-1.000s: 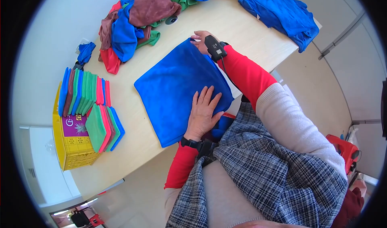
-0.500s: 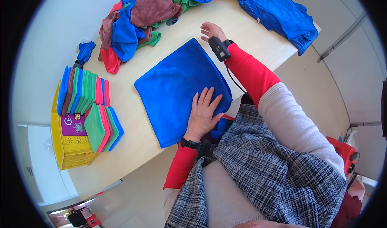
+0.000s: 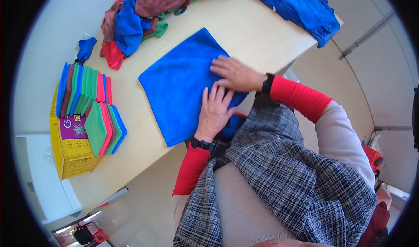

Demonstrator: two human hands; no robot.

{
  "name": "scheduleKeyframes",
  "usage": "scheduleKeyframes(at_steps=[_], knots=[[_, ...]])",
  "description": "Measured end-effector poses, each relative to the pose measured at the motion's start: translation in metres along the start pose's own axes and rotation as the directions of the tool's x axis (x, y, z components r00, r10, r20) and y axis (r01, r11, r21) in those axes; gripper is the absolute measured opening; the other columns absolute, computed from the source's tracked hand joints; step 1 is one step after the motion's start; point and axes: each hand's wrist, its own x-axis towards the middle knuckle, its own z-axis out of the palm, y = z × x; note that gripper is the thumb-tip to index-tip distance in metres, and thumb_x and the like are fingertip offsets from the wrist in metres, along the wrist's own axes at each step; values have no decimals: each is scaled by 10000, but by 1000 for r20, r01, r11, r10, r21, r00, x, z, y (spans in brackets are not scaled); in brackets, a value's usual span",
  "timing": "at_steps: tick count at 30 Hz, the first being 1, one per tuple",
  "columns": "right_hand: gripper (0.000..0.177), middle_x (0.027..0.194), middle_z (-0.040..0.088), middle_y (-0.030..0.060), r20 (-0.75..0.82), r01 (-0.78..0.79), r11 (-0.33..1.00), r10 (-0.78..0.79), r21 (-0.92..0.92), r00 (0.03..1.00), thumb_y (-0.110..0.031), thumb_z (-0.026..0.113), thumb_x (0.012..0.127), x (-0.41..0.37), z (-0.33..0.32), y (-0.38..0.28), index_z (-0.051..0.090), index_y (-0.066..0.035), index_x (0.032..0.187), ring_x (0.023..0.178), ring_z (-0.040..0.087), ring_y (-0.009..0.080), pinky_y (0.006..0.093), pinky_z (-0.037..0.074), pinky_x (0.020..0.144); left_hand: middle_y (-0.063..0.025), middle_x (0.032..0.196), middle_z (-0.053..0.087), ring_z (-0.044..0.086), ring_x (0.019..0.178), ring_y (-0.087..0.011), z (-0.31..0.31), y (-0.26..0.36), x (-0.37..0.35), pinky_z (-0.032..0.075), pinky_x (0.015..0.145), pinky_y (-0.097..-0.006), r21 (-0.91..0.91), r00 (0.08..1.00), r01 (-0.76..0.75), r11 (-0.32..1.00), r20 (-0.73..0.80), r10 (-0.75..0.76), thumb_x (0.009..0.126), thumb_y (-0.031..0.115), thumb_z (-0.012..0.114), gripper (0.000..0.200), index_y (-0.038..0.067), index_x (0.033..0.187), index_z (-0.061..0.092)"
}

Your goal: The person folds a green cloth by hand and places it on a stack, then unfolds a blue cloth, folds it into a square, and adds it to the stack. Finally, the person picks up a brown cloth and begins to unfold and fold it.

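Blue square microfibre cloth (image 3: pixel 179 79) lies spread flat on the pale wooden table (image 3: pixel 253 28), near edge. My left hand (image 3: pixel 214 111) at its 5 o'clock and right hand (image 3: pixel 238 72) at its 3 o'clock press palms down, fingers open, grasping nothing, evidently pinning it smooth.

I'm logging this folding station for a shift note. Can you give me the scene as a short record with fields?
Surface: light wooden table
Cloth in hand: blue cloth, spread flat, near corner hanging over the table's edge
Left hand: open, palm down on the cloth's near part
Right hand: open, flat on the cloth, just beyond the left hand
Unfolded heap: blue, brown, red and green cloths at the far side
Folded cloths: on edge in rows, beside the yellow crate
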Motion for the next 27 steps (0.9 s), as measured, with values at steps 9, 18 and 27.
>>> scheduleKeyframes(at_steps=[9,18,27], knots=[[561,1479,521,163,-35,-266,916,289,301,957,-30,702,851,-75,-78,11,566,-108,1389,1333,532,377,435,495,1073,-128,1205,648,601,1158,-332,7,21,3,492,983,-439,-79,964,-25,997,-268,3,783,110,795,352,62,1117,698],[430,1450,531,156,-125,-231,917,284,326,951,2,739,801,-98,-61,-52,603,-117,1191,1290,560,373,439,523,1033,-96,950,705,678,861,-270,18,28,28,544,750,-364,-236,917,59,970,-370,-145,849,46,748,171,50,1015,707],[424,1499,490,147,-141,-50,992,66,113,988,26,712,822,-81,-66,-62,606,-138,1198,1333,528,362,483,491,1064,-71,870,710,640,722,-155,21,26,29,525,672,-305,-583,824,280,763,-262,-502,946,80,704,73,31,998,692]])
